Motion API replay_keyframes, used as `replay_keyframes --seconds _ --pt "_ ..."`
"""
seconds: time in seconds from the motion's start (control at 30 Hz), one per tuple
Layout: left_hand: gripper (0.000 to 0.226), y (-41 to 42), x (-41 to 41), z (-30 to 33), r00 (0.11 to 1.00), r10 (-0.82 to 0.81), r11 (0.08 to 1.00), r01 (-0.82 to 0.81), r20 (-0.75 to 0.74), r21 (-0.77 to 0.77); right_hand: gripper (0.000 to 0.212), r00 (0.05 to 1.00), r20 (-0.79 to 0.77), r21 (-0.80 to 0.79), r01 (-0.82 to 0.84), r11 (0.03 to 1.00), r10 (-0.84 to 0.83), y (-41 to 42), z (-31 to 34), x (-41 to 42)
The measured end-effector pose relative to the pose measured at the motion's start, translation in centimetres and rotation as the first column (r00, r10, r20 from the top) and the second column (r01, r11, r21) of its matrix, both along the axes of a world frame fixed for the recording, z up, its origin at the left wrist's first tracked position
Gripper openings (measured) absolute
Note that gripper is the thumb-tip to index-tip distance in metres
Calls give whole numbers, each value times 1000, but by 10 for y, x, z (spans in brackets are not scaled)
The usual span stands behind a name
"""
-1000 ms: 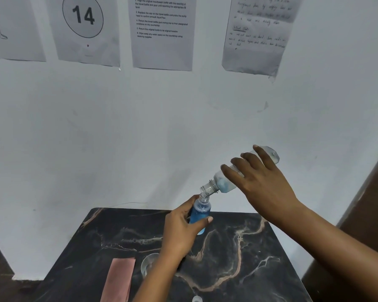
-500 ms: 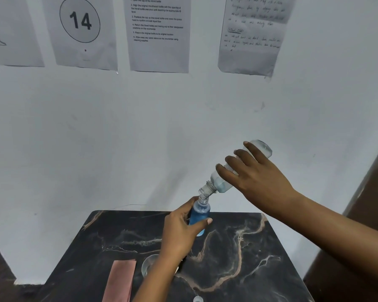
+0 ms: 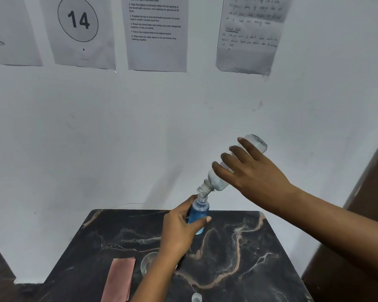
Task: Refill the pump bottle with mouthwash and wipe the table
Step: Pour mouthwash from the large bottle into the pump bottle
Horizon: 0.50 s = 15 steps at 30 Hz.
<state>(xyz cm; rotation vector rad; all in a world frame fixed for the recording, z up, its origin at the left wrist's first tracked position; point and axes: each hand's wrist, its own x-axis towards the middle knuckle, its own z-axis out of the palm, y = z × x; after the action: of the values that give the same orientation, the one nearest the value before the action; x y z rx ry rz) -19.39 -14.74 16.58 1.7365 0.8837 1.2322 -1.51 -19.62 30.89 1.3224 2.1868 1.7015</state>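
My left hand [image 3: 179, 231] grips a small clear bottle [image 3: 198, 214] filled with blue mouthwash, held upright above the black marble table [image 3: 238, 258]. My right hand [image 3: 251, 173] holds a larger clear mouthwash bottle [image 3: 217, 182] tipped steeply neck-down, its open mouth right over the small bottle's opening. Only a little pale blue liquid shows near the big bottle's neck. No pump head is on the small bottle.
A pink cloth [image 3: 120, 280] lies at the table's near left. A clear glass cup [image 3: 147, 263] stands beside it, partly behind my left forearm. A small clear cap [image 3: 196, 297] sits at the near edge. Papers hang on the white wall behind.
My right hand has raised the big bottle's base, tipping it steeper over the small bottle. The left hand and small bottle stay in place.
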Motion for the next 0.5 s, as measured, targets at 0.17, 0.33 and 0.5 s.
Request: replay_keyframes --seconds 0.17,0.33,0.5 --pt "51 -2 1 -2 1000 4 1000 -4 10 -12 46 999 47 -9 -13 1000 13 0 2 -1" --pt "50 -3 2 -4 1000 16 1000 -16 -3 -13 45 996 87 -12 -22 1000 23 1 3 -1" --pt "47 -5 4 -6 999 35 999 -35 -3 -42 37 993 102 0 -52 999 52 2 2 1"
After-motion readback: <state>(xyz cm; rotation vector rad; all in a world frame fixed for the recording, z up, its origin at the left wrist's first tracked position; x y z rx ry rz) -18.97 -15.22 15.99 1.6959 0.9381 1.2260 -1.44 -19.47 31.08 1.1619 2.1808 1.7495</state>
